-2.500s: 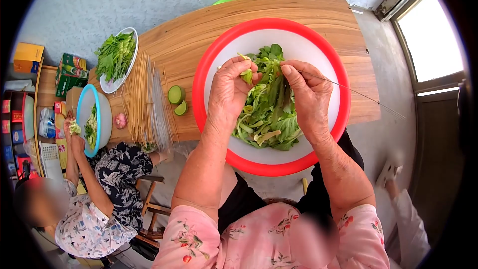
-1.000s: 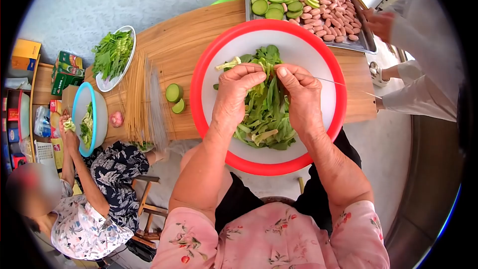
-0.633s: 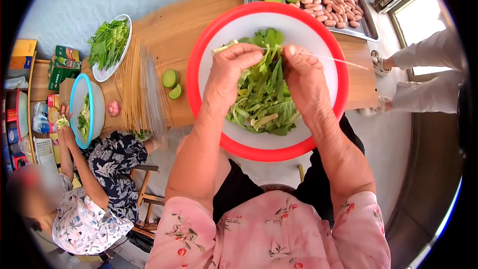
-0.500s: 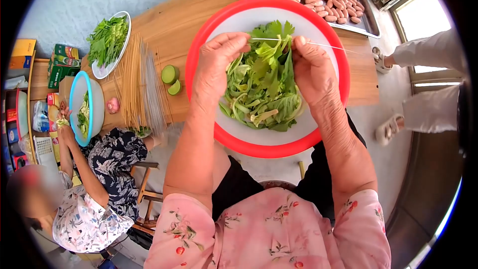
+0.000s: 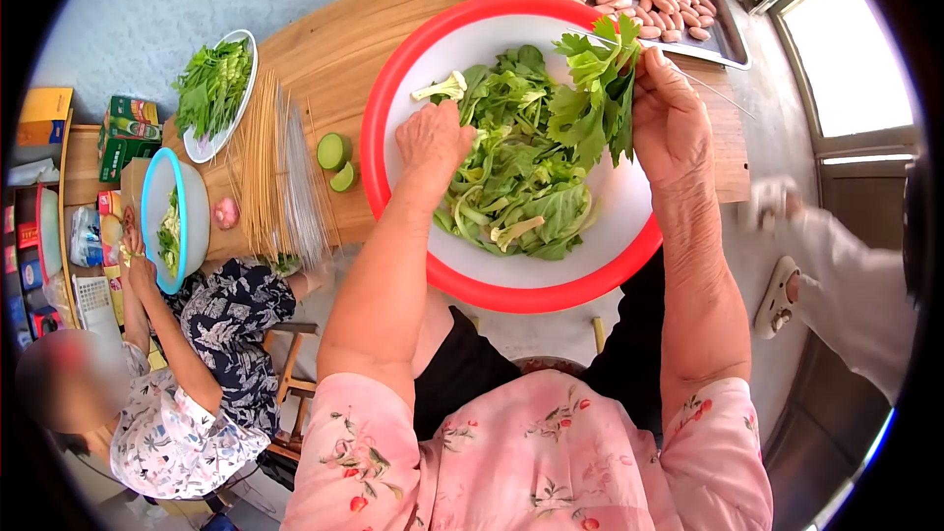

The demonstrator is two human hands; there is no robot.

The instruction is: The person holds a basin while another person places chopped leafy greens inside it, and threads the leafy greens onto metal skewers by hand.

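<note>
A metal skewer (image 5: 723, 95) threaded with leafy greens (image 5: 595, 88) is pinched in my right hand (image 5: 674, 123), over the right side of a white basin (image 5: 447, 261) with a red rim. The skewer's thin end sticks out to the right. My left hand (image 5: 433, 146) is down inside the basin at the left edge of a heap of loose greens (image 5: 521, 177). Its fingers are curled closed, and what they grip is hidden. Just above its knuckles lies a pale green stem piece (image 5: 442, 88).
A metal tray (image 5: 733, 49) of sausages and green slices sits behind the basin. Bamboo skewers (image 5: 261, 177), metal skewers (image 5: 300, 187) and a plate (image 5: 202, 147) of greens lie left. A seated person (image 5: 187, 413) works at a blue-rimmed bowl (image 5: 195, 221); another person's legs (image 5: 846, 285) are at right.
Both hands were together at the skewer. My right hand has carried skewer and greens rightward; my left has let go and dropped into the basin. The legs at right have shifted.
</note>
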